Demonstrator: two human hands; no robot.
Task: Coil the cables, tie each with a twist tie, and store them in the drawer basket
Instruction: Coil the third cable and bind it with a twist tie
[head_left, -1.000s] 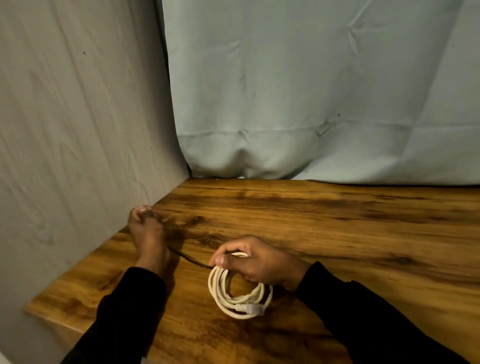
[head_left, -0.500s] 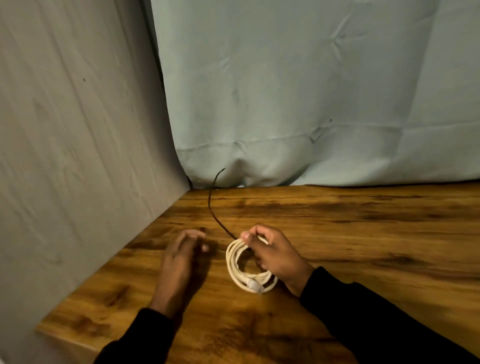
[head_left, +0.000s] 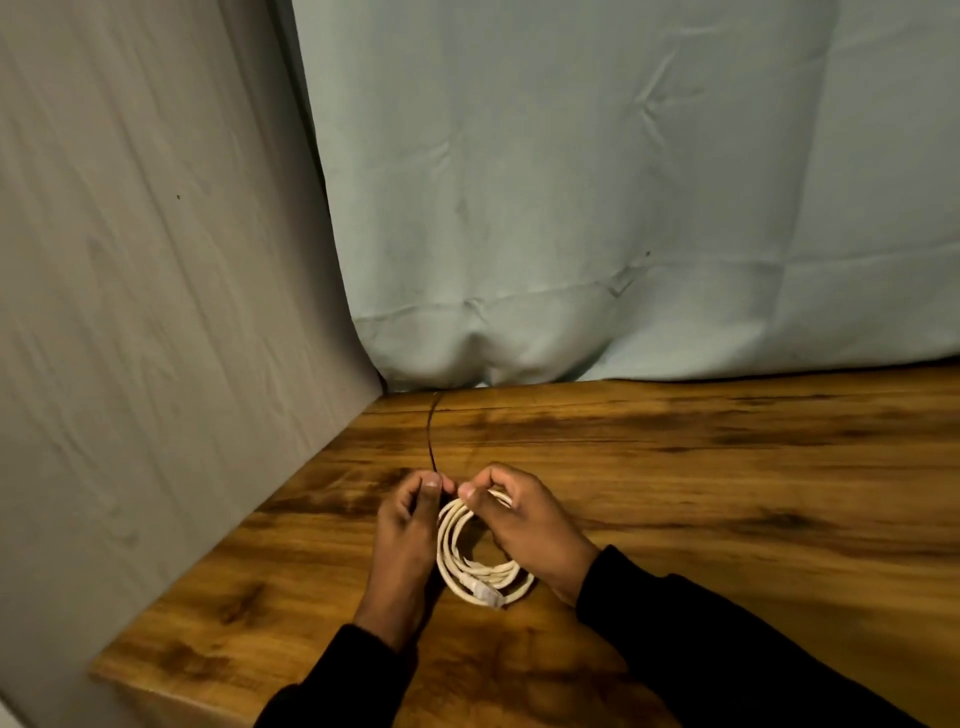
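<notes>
Coiled white cable (head_left: 480, 564) sits low and centre on the brown wood-grain table (head_left: 727, 493), stood partly on edge, with its pale plug end at the near side of the loop. The right hand (head_left: 524, 519) grips the far arc of the coil — fingers curled over the top strands, thumb tip forward. The left hand (head_left: 410, 525) is just beside the coil on its left; finger and thumb are pinched around a thin dark twist tie (head_left: 431, 436), which rises from the pinch and curves away toward the back corner of the table. Whether the tie already passes round the strands cannot be made out — the fingertips hide that spot. Both forearms are in black sleeves (head_left: 701, 639). Behind the table hangs a creased pale blue-green cloth backdrop (head_left: 597, 208); a grey fabric panel (head_left: 156, 312) closes the left side.
</notes>
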